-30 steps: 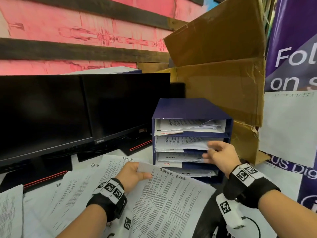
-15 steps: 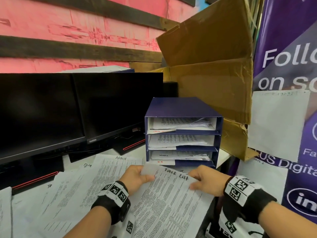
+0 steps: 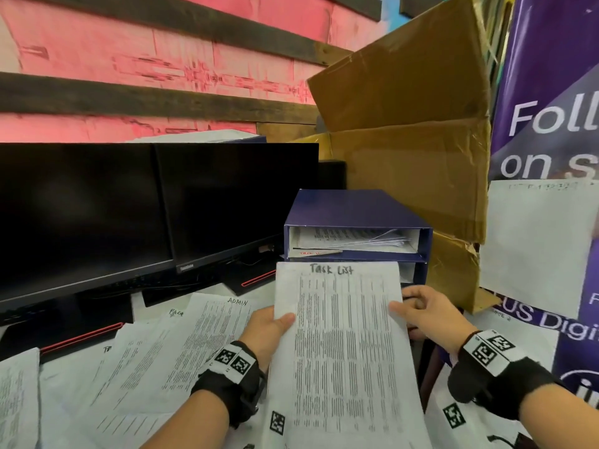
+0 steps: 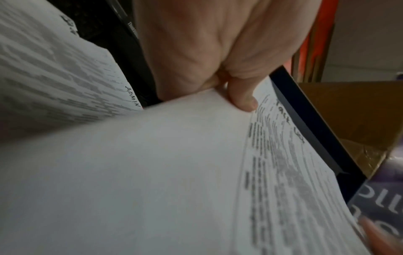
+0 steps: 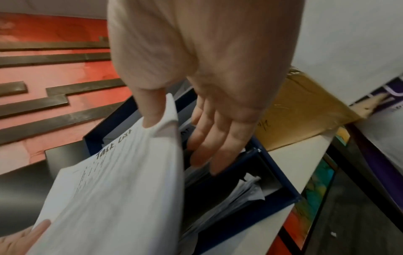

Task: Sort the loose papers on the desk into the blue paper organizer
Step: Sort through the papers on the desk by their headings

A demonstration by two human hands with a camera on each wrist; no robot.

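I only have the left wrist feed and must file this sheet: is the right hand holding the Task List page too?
Observer: Yes, the right hand pinches the Task List sheet at its right edge, thumb on top.
Operator: Where is its top edge?
Observer: In front of the blue organizer, just below the top slot, hiding most of the lower slots from the head camera.
Operator: Is the top slot free?
Observer: No, it already holds papers.

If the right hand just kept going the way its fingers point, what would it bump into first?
Most likely the blue organizer. In the right wrist view the right hand holds the Task List sheet by its edge, and its straight fingers aim at the organizer's open front, close to the stacked papers inside. Depth is hard to judge.
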